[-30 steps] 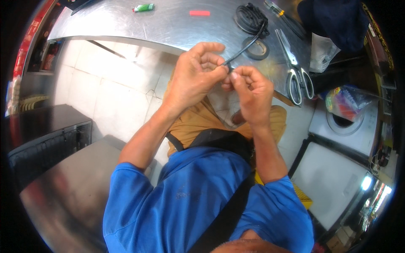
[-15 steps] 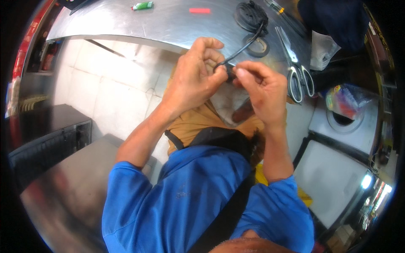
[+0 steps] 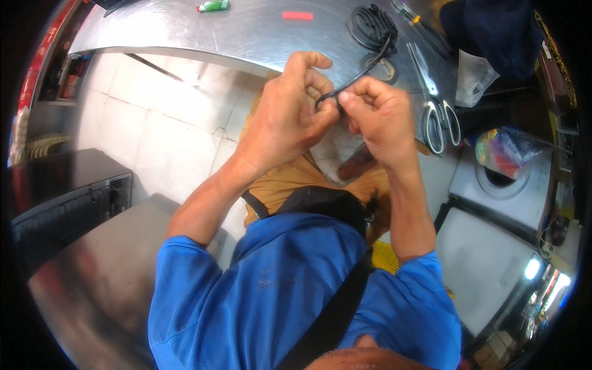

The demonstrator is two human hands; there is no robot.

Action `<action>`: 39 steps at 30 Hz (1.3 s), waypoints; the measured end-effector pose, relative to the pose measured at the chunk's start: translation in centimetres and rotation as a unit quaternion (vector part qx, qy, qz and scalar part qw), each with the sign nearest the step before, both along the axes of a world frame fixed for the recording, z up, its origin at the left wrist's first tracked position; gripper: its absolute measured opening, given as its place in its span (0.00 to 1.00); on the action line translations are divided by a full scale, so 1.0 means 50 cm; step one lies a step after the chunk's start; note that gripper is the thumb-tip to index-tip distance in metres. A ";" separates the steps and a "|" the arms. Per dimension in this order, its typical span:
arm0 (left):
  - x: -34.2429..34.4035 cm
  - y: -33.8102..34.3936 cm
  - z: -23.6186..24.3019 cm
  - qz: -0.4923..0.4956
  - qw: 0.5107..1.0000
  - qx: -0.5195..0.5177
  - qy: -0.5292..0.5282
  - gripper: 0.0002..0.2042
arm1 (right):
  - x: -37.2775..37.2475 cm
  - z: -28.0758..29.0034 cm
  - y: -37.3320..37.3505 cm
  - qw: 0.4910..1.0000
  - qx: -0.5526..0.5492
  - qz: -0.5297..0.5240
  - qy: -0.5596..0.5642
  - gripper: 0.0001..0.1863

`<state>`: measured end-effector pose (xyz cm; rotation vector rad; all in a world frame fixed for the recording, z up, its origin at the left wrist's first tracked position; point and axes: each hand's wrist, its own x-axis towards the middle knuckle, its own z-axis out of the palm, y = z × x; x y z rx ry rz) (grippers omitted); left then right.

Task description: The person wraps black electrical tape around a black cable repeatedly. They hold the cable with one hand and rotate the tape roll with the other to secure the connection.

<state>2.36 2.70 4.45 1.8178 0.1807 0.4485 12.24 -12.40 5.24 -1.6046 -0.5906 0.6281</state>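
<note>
A black cable (image 3: 365, 69) runs from a coil (image 3: 374, 28) on the metal table to my two hands. My left hand (image 3: 290, 102) pinches the cable near its end between thumb and curled fingers, index finger raised and bent. Close beside it, my right hand (image 3: 383, 120) has thumb and index finger pressed together on the cable. The cable's tip is hidden among my fingers. Both hands are held just off the table's near edge, above my lap. Behind the cable lies a roll of dark tape (image 3: 390, 75), partly covered by it.
On the metal table (image 3: 246, 31) lie scissors (image 3: 433, 102) with pale-rimmed handles, pliers (image 3: 414, 18) with yellow-and-black grips, a red strip (image 3: 298, 16) and a green tube (image 3: 213, 5). A clear plastic bag (image 3: 475, 77) and dark cloth (image 3: 493, 31) are at the right. White appliances (image 3: 487, 253) stand lower right.
My right hand has shifted slightly up and left, its fingers now closing on the cable nearer my left hand. My left hand stays nearly in place.
</note>
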 end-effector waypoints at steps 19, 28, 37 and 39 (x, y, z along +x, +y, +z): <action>0.002 0.005 -0.010 -0.115 0.969 -0.220 0.015 0.20 | 0.003 -0.020 0.000 0.996 0.053 0.048 0.054 0.09; 0.005 0.023 0.007 -0.058 0.991 -0.105 0.055 0.31 | 0.000 -0.031 -0.005 0.998 0.043 0.034 -0.015 0.10; 0.012 0.027 -0.006 -0.087 0.973 -0.211 0.038 0.32 | 0.001 -0.027 -0.003 0.996 0.059 0.062 0.029 0.11; 0.012 0.027 -0.009 -0.094 0.965 -0.242 0.028 0.31 | -0.001 -0.027 0.000 0.992 0.079 0.067 0.075 0.11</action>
